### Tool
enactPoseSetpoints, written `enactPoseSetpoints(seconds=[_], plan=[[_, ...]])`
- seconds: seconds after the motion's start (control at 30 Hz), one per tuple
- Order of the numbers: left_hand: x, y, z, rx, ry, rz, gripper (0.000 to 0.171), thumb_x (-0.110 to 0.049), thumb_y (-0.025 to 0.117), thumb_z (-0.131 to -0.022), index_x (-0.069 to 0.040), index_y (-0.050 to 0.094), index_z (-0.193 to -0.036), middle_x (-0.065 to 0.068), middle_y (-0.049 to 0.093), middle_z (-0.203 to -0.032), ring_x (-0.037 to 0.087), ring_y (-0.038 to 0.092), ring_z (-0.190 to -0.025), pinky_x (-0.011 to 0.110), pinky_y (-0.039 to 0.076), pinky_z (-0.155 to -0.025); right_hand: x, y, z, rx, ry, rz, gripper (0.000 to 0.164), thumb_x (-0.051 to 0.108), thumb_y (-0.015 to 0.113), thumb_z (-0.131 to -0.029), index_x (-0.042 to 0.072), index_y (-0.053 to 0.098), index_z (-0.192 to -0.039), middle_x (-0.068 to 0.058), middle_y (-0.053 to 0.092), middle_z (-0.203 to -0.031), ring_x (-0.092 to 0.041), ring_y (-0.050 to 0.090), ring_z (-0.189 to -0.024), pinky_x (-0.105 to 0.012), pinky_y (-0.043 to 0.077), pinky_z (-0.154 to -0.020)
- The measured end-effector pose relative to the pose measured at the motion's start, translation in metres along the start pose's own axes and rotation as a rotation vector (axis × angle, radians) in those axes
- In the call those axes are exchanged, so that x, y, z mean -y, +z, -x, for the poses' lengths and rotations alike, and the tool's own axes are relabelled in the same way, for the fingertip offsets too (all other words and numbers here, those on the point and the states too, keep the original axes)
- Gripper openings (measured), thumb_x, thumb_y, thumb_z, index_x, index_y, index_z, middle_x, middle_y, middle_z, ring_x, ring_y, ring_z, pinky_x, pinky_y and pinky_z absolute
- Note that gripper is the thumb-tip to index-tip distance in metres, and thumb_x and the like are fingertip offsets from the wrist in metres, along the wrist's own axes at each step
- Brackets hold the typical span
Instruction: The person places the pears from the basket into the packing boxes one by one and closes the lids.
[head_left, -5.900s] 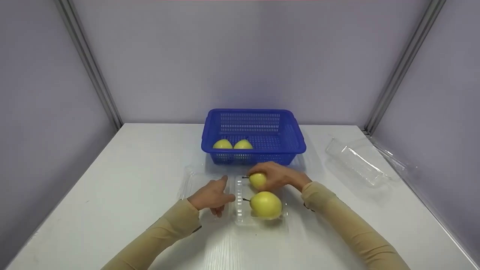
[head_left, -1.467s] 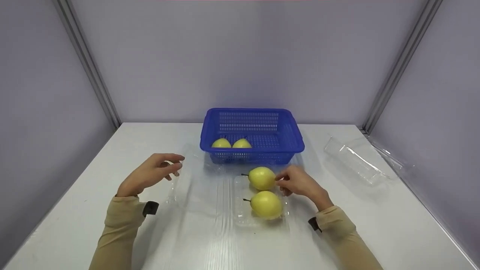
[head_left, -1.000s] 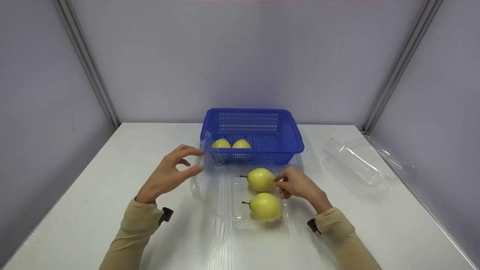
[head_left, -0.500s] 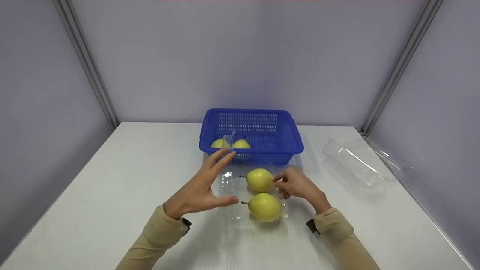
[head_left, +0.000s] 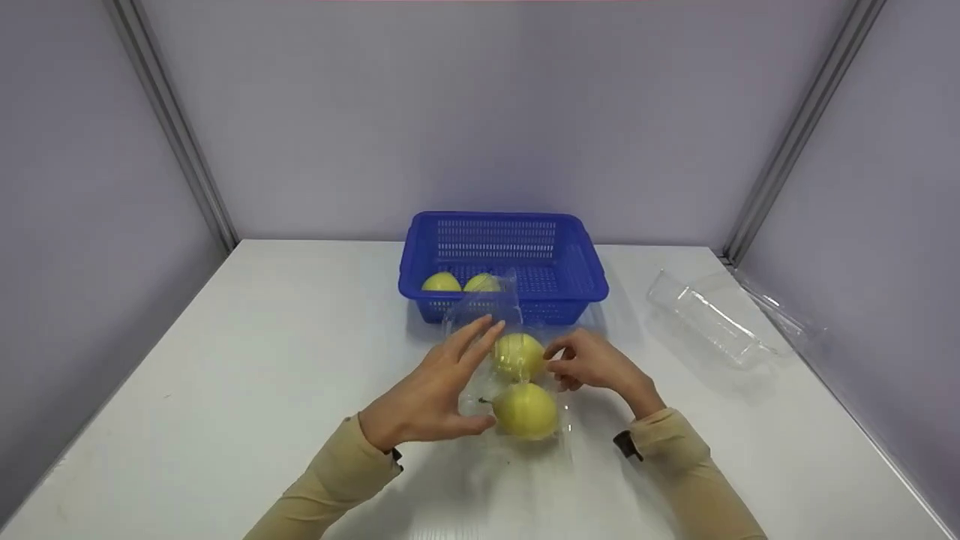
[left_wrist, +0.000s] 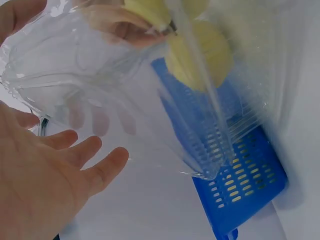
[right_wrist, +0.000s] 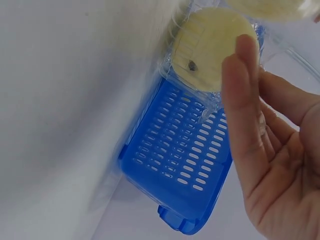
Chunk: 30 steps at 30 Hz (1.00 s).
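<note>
Two yellow pears, a far one (head_left: 517, 356) and a near one (head_left: 526, 411), lie in a clear plastic clamshell box, stems to the left. Its hinged lid (head_left: 487, 304) stands tilted up over them from the left. My left hand (head_left: 431, 394) is at the lid's outer side, fingers straight and spread, thumb apart. The left wrist view shows the lid (left_wrist: 135, 115) close to these fingers; contact is hard to tell. My right hand (head_left: 596, 367) is at the box's right side, fingertips by the far pear. In the right wrist view its fingers (right_wrist: 240, 100) are fairly straight, gripping nothing visible.
Behind the box stands a blue slotted basket (head_left: 562, 298) holding two more pears, a left one (head_left: 441, 283) and a right one (head_left: 482, 283). Another clear plastic container (head_left: 709, 315) lies open at the table's right side. Grey-white walls enclose the white table (head_left: 247, 360).
The right hand has let go of the far pear, which sits in the box. My left hand went left, then swung right, and the lid rose from lying flat to leaning over the pears.
</note>
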<state>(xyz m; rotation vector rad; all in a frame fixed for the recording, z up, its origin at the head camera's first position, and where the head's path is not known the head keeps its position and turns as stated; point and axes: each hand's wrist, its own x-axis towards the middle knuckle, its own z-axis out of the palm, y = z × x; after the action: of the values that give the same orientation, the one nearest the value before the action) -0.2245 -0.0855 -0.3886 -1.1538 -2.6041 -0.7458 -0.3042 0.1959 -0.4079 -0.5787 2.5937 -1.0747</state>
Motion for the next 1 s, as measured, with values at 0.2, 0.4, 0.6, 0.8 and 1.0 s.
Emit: enactPoseSetpoints(seconds=[0.2,0.4,0.6,0.8,1.0], plan=[[0.002,0.009,0.001,0.059,0.011,-0.04,0.105,-0.042,0.08,-0.077,-0.026,0.015,-0.158,0.007,0.016,-0.163,0.027,0.019,-0.15,0.056,0.025,-0.117,-0.003,-0.004,-0.002,-0.051,-0.011,0.02,0.025,0.008,0.052,-0.098,-0.004,0.064,-0.116,-0.024,0.067,-0.104,-0.036,0.07,-0.083,-0.045,0.059,-0.063],[0.003,0.018,0.003,0.114,0.041,-0.087,0.095,-0.041,0.082,-0.076,-0.022,0.03,-0.154,0.01,0.024,-0.161,0.032,0.03,-0.145,0.055,0.029,-0.115,-0.007,-0.005,-0.005,-0.111,0.004,-0.038,0.032,0.007,0.041,-0.102,-0.008,0.055,-0.126,-0.027,0.062,-0.113,-0.036,0.069,-0.092,-0.041,0.06,-0.067],[0.003,0.025,0.003,0.167,0.049,-0.133,0.087,-0.038,0.084,-0.075,-0.022,0.041,-0.149,0.01,0.036,-0.156,0.028,0.03,-0.146,0.055,0.028,-0.116,-0.007,-0.005,-0.004,-0.08,-0.079,0.054,0.046,0.011,0.039,-0.104,-0.001,0.034,-0.149,-0.026,0.048,-0.143,-0.04,0.058,-0.12,-0.049,0.054,-0.09],[0.008,0.017,0.002,0.244,0.032,-0.107,0.08,-0.031,0.086,-0.073,-0.023,0.049,-0.144,0.008,0.041,-0.154,0.031,0.032,-0.145,0.056,0.026,-0.116,-0.01,-0.005,-0.002,-0.01,-0.195,0.194,0.044,0.01,0.042,-0.102,-0.006,0.04,-0.144,-0.026,0.042,-0.147,-0.043,0.048,-0.13,-0.055,0.039,-0.108],[0.018,0.006,0.004,0.282,-0.014,-0.029,0.072,-0.027,0.085,-0.072,-0.023,0.055,-0.138,0.01,0.041,-0.153,0.036,0.031,-0.145,0.059,0.028,-0.114,-0.009,-0.008,-0.001,-0.058,-0.223,0.262,0.033,0.01,0.044,-0.101,-0.005,0.054,-0.129,-0.026,0.049,-0.139,-0.043,0.057,-0.118,-0.055,0.045,-0.101]])
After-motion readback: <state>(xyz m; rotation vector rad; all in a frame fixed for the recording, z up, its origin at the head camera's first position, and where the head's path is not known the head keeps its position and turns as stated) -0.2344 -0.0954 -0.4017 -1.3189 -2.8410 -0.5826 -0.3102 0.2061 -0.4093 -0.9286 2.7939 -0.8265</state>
